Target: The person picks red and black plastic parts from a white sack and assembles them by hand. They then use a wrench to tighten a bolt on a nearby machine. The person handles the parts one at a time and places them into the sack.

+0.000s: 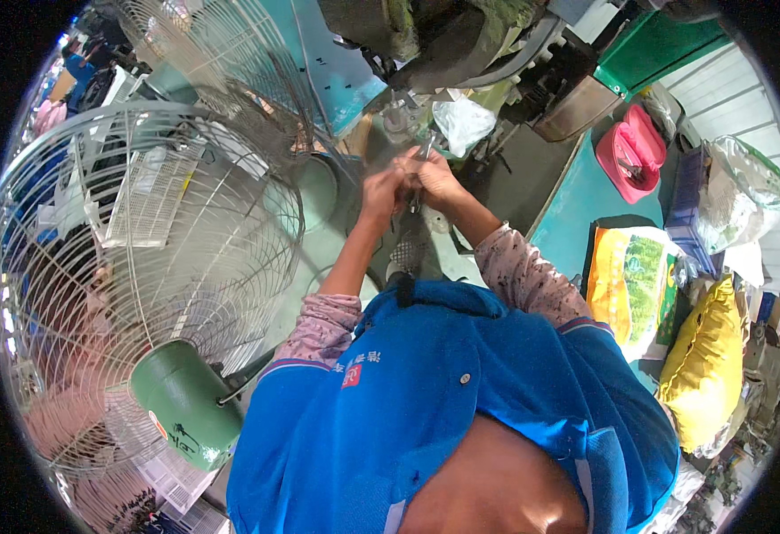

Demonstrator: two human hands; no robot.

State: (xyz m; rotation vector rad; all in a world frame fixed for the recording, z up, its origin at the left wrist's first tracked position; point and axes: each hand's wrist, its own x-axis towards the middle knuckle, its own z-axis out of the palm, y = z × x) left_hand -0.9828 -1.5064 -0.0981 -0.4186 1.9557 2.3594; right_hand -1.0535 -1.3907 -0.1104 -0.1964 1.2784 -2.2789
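Our left hand (385, 189) and right hand (439, 181) meet with fingers curled inward at a small shiny metal piece (427, 147), left of a white plastic bag (464, 125), though blur means we cannot tell which one grips it.

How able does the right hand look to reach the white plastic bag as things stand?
Probably yes: the white plastic bag shows just beyond the right hand, with nothing visibly blocking the way between them, though depth is hard to judge here.
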